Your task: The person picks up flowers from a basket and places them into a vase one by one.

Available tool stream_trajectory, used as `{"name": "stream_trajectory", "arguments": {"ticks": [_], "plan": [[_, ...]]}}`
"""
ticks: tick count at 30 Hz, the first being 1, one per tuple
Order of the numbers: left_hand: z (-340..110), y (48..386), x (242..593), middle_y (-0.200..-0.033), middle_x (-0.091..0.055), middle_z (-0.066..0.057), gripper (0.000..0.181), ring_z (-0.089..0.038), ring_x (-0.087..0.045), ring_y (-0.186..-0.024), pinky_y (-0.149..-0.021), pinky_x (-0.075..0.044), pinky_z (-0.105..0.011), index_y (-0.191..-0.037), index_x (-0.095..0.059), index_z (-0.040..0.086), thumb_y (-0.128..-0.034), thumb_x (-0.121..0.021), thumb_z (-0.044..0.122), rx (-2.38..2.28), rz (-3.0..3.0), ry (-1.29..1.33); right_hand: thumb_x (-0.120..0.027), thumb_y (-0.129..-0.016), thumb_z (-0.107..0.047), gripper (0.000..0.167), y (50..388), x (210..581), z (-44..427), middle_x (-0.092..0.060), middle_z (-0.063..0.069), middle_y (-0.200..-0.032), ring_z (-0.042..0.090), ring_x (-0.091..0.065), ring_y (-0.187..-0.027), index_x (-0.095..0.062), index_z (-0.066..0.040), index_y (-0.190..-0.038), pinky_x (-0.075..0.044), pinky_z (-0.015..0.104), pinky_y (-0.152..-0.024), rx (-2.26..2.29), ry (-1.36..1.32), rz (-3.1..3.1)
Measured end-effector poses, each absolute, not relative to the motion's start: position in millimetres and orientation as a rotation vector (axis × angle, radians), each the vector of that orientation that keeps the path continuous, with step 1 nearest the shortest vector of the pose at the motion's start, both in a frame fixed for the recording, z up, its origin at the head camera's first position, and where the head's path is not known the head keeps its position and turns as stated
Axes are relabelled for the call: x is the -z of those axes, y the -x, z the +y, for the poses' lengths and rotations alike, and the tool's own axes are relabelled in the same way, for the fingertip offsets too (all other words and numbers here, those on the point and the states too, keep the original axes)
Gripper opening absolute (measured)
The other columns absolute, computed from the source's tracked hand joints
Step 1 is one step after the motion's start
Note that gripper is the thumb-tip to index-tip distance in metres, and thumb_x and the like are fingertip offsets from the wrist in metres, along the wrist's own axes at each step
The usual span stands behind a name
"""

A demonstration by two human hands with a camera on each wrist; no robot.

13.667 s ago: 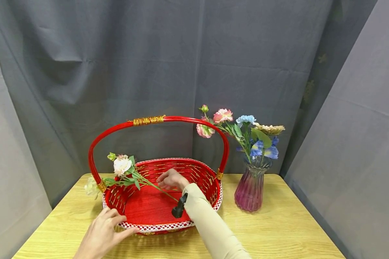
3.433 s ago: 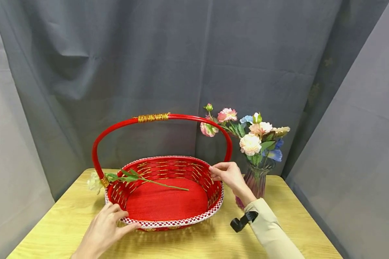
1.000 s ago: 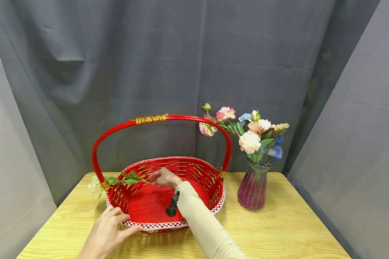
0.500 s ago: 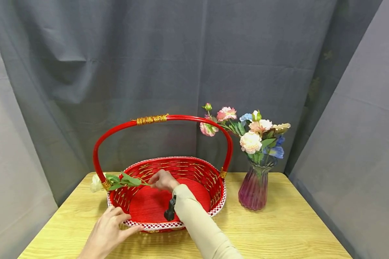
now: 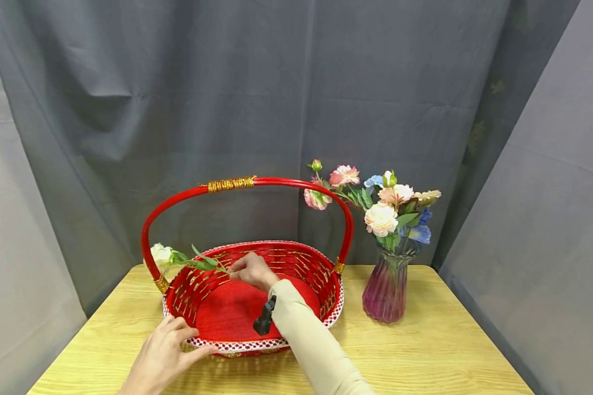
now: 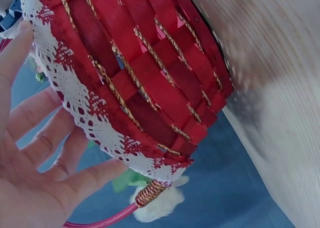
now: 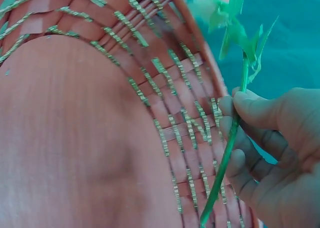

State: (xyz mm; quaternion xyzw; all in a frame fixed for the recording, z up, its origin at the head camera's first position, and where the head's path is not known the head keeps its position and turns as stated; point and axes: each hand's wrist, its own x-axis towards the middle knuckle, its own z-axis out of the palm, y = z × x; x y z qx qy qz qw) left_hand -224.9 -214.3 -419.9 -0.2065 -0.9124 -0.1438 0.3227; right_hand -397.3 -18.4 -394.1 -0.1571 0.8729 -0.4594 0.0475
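Observation:
A red woven basket (image 5: 257, 312) with white lace trim and an arched handle stands on the table. My left hand (image 5: 160, 351) holds its near-left rim, thumb outside and fingers over the lace; the left wrist view shows the hand (image 6: 45, 163) at the lace edge. Over the basket, my right hand (image 5: 252, 271) pinches the green stem of a white flower (image 5: 161, 254) between thumb and fingers. The bloom points left, just behind the handle's left side. In the right wrist view the stem (image 7: 227, 153) passes across the fingers, its lower end over the woven wall.
A clear-to-purple glass vase (image 5: 385, 288) stands right of the basket. Pink, cream, blue and beige flowers (image 5: 381, 218) fill it, some leaning left behind the handle (image 5: 301, 182). Grey curtains (image 5: 227, 109) hang behind and beside the wooden table (image 5: 425, 340).
Since the earlier frames, cream blooms have gone from the basket into the vase. The right hand has taken the white flower's stem and lifted its bloom off the basket's left edge. The left hand stays put.

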Motion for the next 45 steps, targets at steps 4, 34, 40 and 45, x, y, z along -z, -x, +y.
{"name": "stream_trajectory", "arguments": {"ticks": [4,34,40,45], "plan": [[-213,226,421,-0.074,-0.055,0.012,0.035,-0.006,-0.05,-0.072,-0.058,-0.047,-0.025,-0.072,-0.075,0.019,-0.0564,-0.091,0.045,0.382,-2.341,0.556,-0.074,-0.085,-0.01,0.016,398,382,-8,-0.075,0.001,-0.092,0.012,-0.068,-0.083,-0.078,-0.009,-0.101,-0.054,0.026,-0.072,1.458,0.466,2.623],[-213,224,415,-0.074,-0.058,0.012,0.04,-0.006,-0.049,-0.073,-0.06,-0.049,-0.027,-0.076,-0.076,0.019,-0.0609,-0.086,0.054,0.398,-2.528,0.469,-0.058,-0.092,0.002,0.029,379,323,51,-0.065,0.018,-0.109,0.017,-0.065,-0.078,-0.065,0.006,-0.12,-0.059,0.037,-0.08,1.679,0.506,2.388],[-213,224,413,-0.075,-0.059,0.011,0.041,-0.007,-0.05,-0.074,-0.061,-0.05,-0.028,-0.077,-0.077,0.018,-0.0612,-0.086,0.055,0.394,-2.522,0.478,-0.054,-0.093,0.003,0.032,367,319,60,-0.065,0.021,-0.12,0.018,-0.068,-0.083,-0.064,0.005,-0.123,-0.056,0.042,-0.087,1.675,0.548,2.417],[-213,223,414,-0.074,-0.058,0.012,0.041,-0.007,-0.051,-0.073,-0.061,-0.05,-0.029,-0.075,-0.076,0.019,-0.0612,-0.086,0.056,0.405,-2.511,0.486,-0.06,-0.093,-0.003,0.024,360,321,73,-0.068,0.014,-0.103,0.014,-0.064,-0.074,-0.069,0.005,-0.114,-0.057,0.04,-0.085,1.715,0.516,2.44]]}}
